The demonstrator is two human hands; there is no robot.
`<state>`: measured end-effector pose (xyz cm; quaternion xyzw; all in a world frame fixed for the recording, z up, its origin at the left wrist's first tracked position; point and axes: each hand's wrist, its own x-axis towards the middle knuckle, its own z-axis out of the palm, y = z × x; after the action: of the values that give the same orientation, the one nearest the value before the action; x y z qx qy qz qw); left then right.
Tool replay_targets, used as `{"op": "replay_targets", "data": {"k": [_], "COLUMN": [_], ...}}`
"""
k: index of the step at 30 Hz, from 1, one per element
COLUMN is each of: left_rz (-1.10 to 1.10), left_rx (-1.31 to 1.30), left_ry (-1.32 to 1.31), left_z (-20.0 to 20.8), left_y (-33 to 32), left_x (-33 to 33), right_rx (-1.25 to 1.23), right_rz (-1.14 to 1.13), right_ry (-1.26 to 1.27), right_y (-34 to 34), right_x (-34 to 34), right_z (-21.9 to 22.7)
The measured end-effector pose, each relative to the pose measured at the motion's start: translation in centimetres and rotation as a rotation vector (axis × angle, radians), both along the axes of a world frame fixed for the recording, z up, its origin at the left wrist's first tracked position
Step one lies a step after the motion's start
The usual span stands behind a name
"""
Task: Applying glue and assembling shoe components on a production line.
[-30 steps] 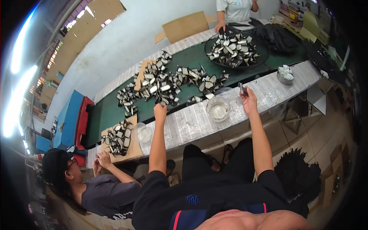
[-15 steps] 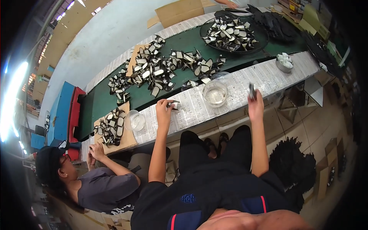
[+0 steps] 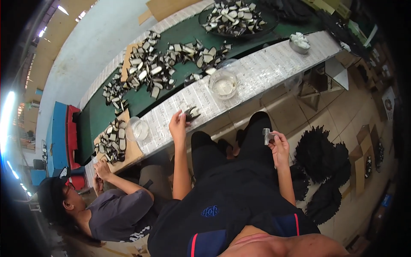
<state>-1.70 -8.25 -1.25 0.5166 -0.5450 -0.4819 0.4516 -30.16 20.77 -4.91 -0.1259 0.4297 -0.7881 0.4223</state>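
Observation:
At the edge of the white-covered strip, my left hand has its thumb and fingers closed at the end of a small black-and-white piece. Low above my right thigh, my right hand pinches a small grey, shiny block-like object; its exact kind I cannot make out. A heap of similar black pieces with pale pads lies on the green belt. Beyond my left hand stands a clear round bowl with a little in its bottom.
At the left a co-worker handles something by a cardboard sheet with more pieces and a clear tub. A wide dark bowl of pieces and a metal tin stand far right. Black ragged material lies on the floor.
My right hand has come down from over the strip's edge to above my thigh, still holding the grey object. My left hand stays at the strip with the piece. The whole view has shifted.

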Motion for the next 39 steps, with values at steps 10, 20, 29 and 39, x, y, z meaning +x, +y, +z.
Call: {"op": "replay_targets", "data": {"k": [10, 20, 29, 39], "left_rz": [0.005, -0.277, -0.455, -0.467], "left_rx": [0.395, 0.676, 0.631, 0.593], "left_ry": [0.681, 0.777, 0.644, 0.650], "left_z": [-0.7, -0.7, 4.4, 3.2], "left_y": [4.8, 13.1, 13.0, 12.6], "left_x": [4.7, 0.7, -3.6, -3.5], "right_rx": [-0.017, 0.054, -0.013, -0.035], "right_rz": [0.024, 0.042, 0.073, 0.158], "right_ry": [-0.018, -0.030, 0.621, 1.678], "right_y": [-0.5, -0.2, -4.8, -6.8], "right_x": [1.5, 2.6, 4.3, 8.0], "right_z": [1.8, 0.2, 9.7, 13.5]}}
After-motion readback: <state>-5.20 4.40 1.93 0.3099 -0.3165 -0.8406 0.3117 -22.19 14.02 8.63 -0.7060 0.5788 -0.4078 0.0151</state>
